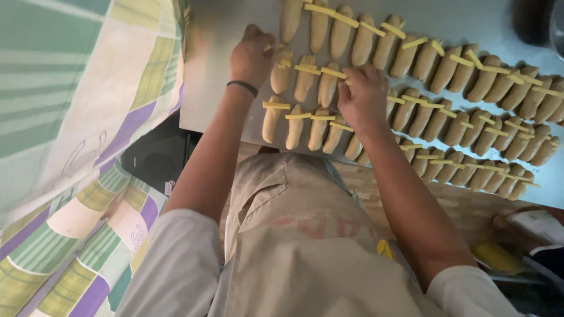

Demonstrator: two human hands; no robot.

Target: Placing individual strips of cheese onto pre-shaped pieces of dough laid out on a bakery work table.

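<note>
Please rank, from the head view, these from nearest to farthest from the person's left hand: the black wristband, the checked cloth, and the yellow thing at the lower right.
1. Black wristband, on the left hand's own wrist.
2. Checked cloth, off to the left.
3. Yellow thing, far lower right, past the right arm.

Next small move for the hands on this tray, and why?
Probably lay a strip on the leftmost top-row roll, which looks bare, while nearly every other roll carries a yellow strip. The left hand already pinches what looks like strips right beside it; the right hand is at the middle row.
</note>
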